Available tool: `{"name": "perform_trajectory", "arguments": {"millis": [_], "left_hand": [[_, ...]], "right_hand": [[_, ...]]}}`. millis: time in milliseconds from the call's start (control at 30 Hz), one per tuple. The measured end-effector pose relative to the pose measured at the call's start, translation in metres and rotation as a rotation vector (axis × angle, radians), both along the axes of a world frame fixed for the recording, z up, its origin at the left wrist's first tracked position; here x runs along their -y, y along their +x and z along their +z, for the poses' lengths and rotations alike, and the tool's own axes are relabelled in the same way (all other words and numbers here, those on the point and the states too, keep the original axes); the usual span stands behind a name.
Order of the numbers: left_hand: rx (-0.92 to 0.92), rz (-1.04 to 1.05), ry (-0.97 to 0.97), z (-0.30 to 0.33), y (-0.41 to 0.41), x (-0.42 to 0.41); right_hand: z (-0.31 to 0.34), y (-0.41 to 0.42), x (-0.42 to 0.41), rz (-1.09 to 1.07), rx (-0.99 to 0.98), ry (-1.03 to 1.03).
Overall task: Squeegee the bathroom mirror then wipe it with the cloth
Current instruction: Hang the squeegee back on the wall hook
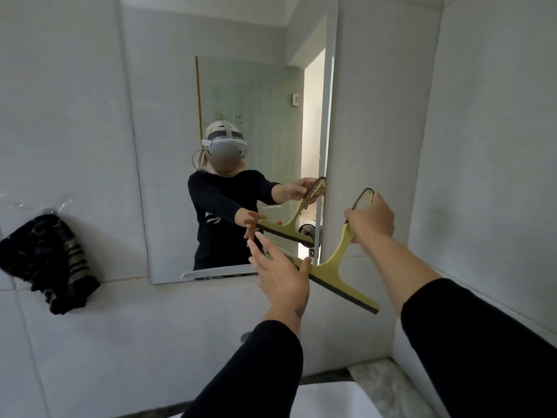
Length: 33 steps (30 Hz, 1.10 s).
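On the far left wall, a dark cloth (49,260) with pale stripes hangs from a hook, well apart from both hands. Right of it, the mirror (168,146) is fixed to the white tiled wall, reflecting the person in a black top with both arms extended. Left hand (281,274) is in front of the mirror's lower right corner, fingers spread apart, grip empty; thumb tip touches the top edge of the squeegee (340,274) head near its middle, the palm covers the head's left end. Squeegee is yellow-green with a dark rubber blade, head tilted down to the right, blade edge facing down, just off the mirror's lower right corner. Cannot tell if the blade touches glass. Right hand (372,220) grip is clamped on the squeegee's looped handle, up and right of the head. White basin (331,396) edge at bottom.
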State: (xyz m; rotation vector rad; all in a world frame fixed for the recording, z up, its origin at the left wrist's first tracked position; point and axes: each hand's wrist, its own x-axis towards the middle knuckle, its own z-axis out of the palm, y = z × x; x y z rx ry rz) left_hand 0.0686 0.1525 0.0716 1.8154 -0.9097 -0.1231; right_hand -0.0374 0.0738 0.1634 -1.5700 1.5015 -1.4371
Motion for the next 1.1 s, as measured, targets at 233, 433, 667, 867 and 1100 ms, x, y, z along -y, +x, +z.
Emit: {"name": "perform_trajectory", "arguments": {"millis": [233, 433, 667, 867, 1100], "left_hand": [[0.904, -0.239, 0.174, -0.009, -0.004, 0.048], [0.895, -0.368, 0.082, -0.013, -0.020, 0.098], [0.833, -0.366, 0.116, -0.021, -0.029, 0.140], [0.830, -0.402, 0.143, -0.043, -0.027, 0.149], [0.815, -0.435, 0.242, -0.062, -0.028, 0.153]], "right_hand": [[-0.005, -0.016, 0.056, 0.006, -0.284, -0.175], [-0.004, -0.034, 0.107, 0.066, -0.223, -0.219], [-0.006, -0.040, 0.151, 0.078, -0.183, -0.205], [-0.031, -0.040, 0.166, 0.079, -0.209, -0.193], [-0.056, -0.036, 0.170, 0.084, -0.174, -0.257]]}}
